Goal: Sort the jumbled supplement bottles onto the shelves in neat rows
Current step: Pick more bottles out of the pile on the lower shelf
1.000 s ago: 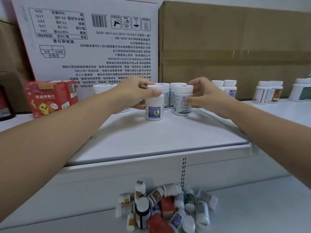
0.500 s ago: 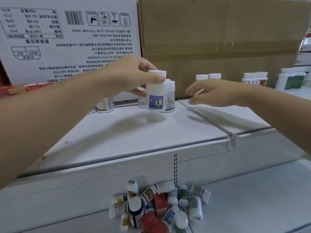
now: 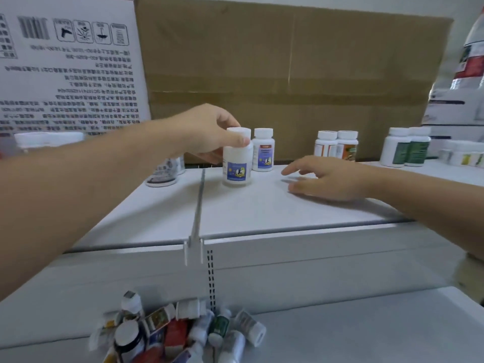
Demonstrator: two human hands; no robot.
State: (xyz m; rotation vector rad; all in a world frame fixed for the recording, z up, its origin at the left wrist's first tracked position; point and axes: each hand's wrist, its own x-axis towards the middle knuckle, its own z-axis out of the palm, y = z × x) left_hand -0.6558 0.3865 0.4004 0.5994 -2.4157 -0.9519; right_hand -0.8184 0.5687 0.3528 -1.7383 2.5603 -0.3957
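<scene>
Behind, a brown carton [image 3: 288, 74] backs the white shelf [image 3: 262, 210]. Jumbled bottles [image 3: 178, 334] lie heaped on the lower shelf. The left grip [image 3: 207, 132] is clamped round a white bottle [image 3: 237, 166], upright just near-left of its twin [image 3: 263, 150]. The right grip [image 3: 327, 179], fingers apart, lies low to the right.

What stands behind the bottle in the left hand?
A second blue-labelled bottle stands just behind the held bottle, to its right, with a brown cardboard box further back. The left hand covers whatever is behind its left side.
</scene>
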